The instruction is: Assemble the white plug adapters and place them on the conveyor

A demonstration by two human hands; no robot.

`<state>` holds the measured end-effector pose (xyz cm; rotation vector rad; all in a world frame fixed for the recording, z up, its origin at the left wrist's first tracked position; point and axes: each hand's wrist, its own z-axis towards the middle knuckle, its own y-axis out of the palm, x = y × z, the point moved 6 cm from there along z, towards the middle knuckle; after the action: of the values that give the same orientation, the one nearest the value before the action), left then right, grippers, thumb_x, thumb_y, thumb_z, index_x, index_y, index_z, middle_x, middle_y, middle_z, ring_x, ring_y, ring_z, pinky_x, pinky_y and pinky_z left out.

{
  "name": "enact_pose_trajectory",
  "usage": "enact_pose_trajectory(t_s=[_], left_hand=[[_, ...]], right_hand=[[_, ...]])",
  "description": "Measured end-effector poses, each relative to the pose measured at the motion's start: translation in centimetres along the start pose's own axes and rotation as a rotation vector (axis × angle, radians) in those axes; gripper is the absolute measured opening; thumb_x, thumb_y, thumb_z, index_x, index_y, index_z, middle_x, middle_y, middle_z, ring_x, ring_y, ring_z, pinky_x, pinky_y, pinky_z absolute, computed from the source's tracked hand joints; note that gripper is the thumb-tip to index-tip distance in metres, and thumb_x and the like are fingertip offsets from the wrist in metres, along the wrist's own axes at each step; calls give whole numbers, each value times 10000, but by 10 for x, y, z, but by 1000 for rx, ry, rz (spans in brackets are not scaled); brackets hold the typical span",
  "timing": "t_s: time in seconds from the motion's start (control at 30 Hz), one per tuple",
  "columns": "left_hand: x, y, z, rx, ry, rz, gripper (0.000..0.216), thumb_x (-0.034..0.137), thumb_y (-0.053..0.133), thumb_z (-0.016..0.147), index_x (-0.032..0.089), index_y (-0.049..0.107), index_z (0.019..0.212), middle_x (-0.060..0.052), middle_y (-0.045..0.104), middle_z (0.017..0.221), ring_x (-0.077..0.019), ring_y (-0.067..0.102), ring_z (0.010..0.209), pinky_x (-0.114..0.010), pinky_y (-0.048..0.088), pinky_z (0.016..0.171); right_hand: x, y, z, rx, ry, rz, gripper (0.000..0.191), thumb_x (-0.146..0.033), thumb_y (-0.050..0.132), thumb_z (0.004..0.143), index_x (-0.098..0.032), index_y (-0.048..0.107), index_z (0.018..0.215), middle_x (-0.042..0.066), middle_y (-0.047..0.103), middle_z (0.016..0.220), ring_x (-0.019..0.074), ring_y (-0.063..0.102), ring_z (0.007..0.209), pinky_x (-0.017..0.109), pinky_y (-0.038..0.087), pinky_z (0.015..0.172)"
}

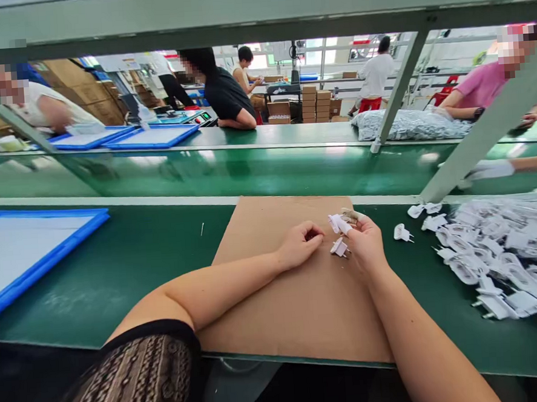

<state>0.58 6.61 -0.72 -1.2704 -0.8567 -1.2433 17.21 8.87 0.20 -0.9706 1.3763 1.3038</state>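
My right hand (366, 240), with white covers on its thumb and a finger, pinches a white plug adapter (334, 223) above a sheet of brown cardboard (293, 308). Just below it, a second white plug adapter (340, 247) lies on the cardboard with its pins pointing right. My left hand (301, 246) rests on the cardboard to the left of both adapters, its fingers curled in. Whether anything is inside those curled fingers is hidden. Another loose adapter (403, 233) lies on the green bench to the right of my right hand.
A big heap of white plug adapters (504, 259) with clear plastic covers the bench's right side. On the left lies a blue-rimmed tray (49, 266). A slanted metal post (481, 100) rises at right, near a co-worker's gloved hand (489, 170). Several co-workers are across the bench.
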Motion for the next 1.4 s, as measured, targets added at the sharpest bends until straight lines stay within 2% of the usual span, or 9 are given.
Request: enact_pose_trajectory(t_s=[0.13,0.27,0.47,0.63,0.77,1.0,1.13,1.4], left_hand=[[-1,1,-1,10,-9,-27,169,324,664,839,165,659,897,-13,656,813,-132,559,744,-261,452,713],[1,1,-3,31,-9,-70,277,432,689,844,162,660,898,-17,656,811,-139,556,743,-270,445,717],[4,1,-8,24,-25,-41,353,518,688,852,166,673,877,-14,652,805,-148,545,750,-265,429,714],[3,1,-11,-3,-43,-13,387,548,690,854,166,685,909,-29,694,873,-171,597,825,-266,465,769],[3,1,-14,-30,-52,44,438,590,707,835,171,697,961,-43,726,936,-202,633,882,-283,492,814],[-3,0,-15,-79,-129,91,624,749,721,739,188,700,1011,-65,758,1025,-266,677,972,-303,535,821],[-7,-1,-15,-98,-135,122,628,757,715,740,196,702,1021,-57,761,1023,-273,679,986,-304,540,831],[-10,-5,-15,-101,-149,182,632,760,716,736,201,712,1032,-55,759,1001,-283,674,968,-307,546,792]], right_hand=[[2,1,-1,-30,7,-6,608,-424,890,575,-157,700,1086,130,763,1049,270,738,917,360,607,758],[3,3,-3,-57,-59,-41,550,-388,857,617,-166,693,1093,92,762,959,244,733,889,362,606,809],[3,12,-12,-145,-159,-202,454,-391,779,735,-195,702,1137,62,748,961,208,714,818,341,621,749],[9,11,-12,-138,-185,-237,381,-313,754,784,-196,706,1143,53,749,972,205,718,833,336,621,770],[17,11,-11,-134,-214,-299,385,-185,737,775,-214,713,1158,48,754,1050,200,721,888,323,613,818],[21,12,-12,-143,-196,-369,410,-158,769,788,-238,715,1187,32,749,1110,200,727,941,307,616,861],[16,13,-15,-144,-230,-399,455,-81,761,747,-232,723,1174,33,746,1123,208,728,963,308,611,872],[11,12,-19,-153,-199,-412,467,-47,742,752,-234,731,1179,30,746,1125,202,729,975,284,605,864]])
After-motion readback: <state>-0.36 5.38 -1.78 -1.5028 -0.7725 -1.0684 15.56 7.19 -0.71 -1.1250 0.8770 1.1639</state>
